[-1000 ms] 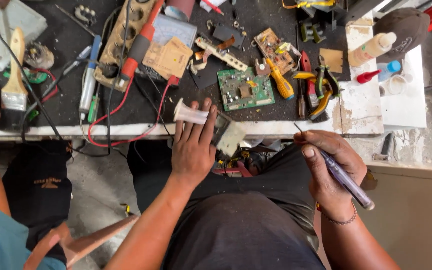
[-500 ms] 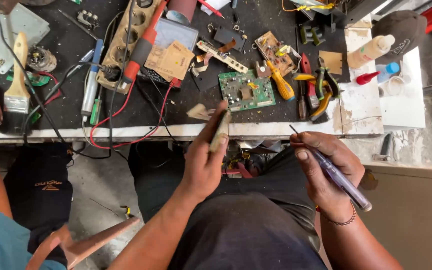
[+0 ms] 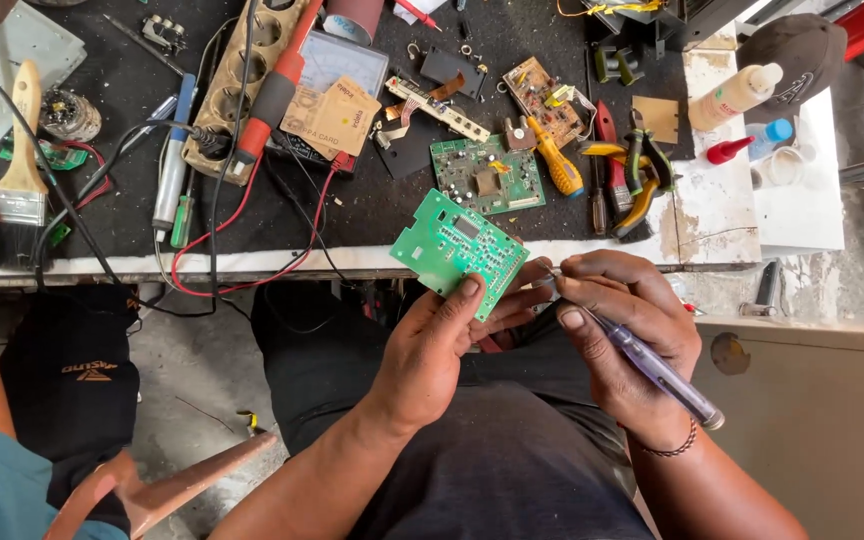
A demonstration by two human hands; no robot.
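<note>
In the centre of the frame my left hand (image 3: pixel 432 350) is closed on the small green printed circuit board (image 3: pixel 459 250), lifted just before the edge of the black tabletop (image 3: pixel 372 205). My right hand (image 3: pixel 624 330) pinches a translucent purple screwdriver (image 3: pixel 652 365), its tip touching the right edge of the board. I judge the work on the board is only starting; no part looks removed yet.

Bright, even daylight, soft shadows, sharp focus, slight wide-angle bending at edges.
</note>
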